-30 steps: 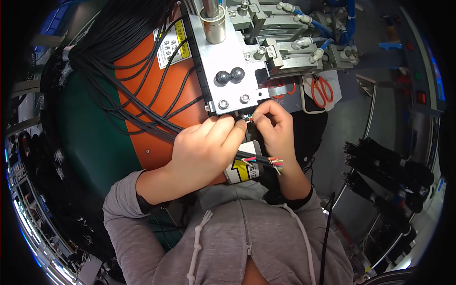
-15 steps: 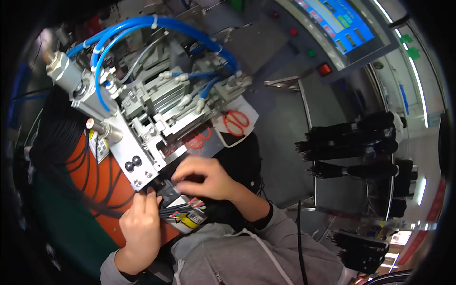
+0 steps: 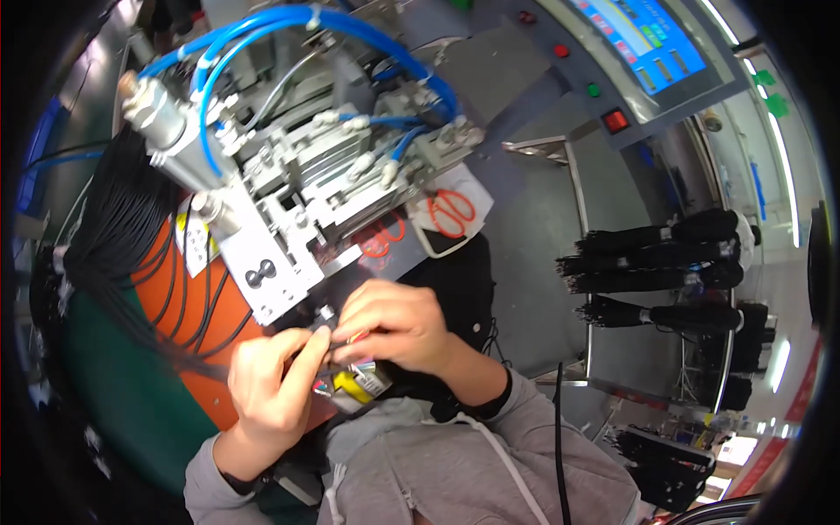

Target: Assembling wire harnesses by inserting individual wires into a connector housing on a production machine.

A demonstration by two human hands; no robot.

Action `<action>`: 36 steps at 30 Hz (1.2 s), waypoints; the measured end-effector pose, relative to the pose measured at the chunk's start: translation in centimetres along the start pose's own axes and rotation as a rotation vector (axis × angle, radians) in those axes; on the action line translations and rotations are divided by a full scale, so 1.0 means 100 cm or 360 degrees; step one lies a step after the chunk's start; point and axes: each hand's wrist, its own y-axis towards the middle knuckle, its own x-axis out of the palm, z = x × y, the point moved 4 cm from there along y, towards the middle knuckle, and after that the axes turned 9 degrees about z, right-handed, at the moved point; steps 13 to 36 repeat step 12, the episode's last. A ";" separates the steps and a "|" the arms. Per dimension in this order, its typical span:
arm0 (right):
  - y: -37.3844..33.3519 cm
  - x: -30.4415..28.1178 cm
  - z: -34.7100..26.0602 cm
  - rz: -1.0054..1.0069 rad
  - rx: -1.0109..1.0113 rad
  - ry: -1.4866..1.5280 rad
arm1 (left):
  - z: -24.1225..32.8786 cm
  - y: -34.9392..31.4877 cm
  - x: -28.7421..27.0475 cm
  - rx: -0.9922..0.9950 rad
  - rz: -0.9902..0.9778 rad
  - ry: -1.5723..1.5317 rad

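Note:
My left hand is closed in a pinch on a black cable that trails in from the left. Close against it, my right hand has its fingers bent together around the cable's end, where a bit of red and yellow wire shows. Both hands meet just below the front plate of a silver pneumatic machine. Beneath them, partly covered, lies a yellow and white label with coloured wire ends beside it. A small silver piece shows just above the fingertips; its kind is unclear.
Orange-handled scissors lie right of the machine. Blue air hoses arch over it. A thick bundle of black cables hangs at left over an orange surface. A touchscreen panel stands at upper right; more cable bundles hang at right.
My hands, apart before at the machine's front edge, have come together. The right fingers have moved to the left hand's fingertips. The whole view has shifted slightly, the machine now further right and up.

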 end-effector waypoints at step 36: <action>-0.009 0.020 -0.005 0.0275 -0.0216 0.0057 | -0.011 -0.001 0.004 -0.0031 0.0063 -0.0142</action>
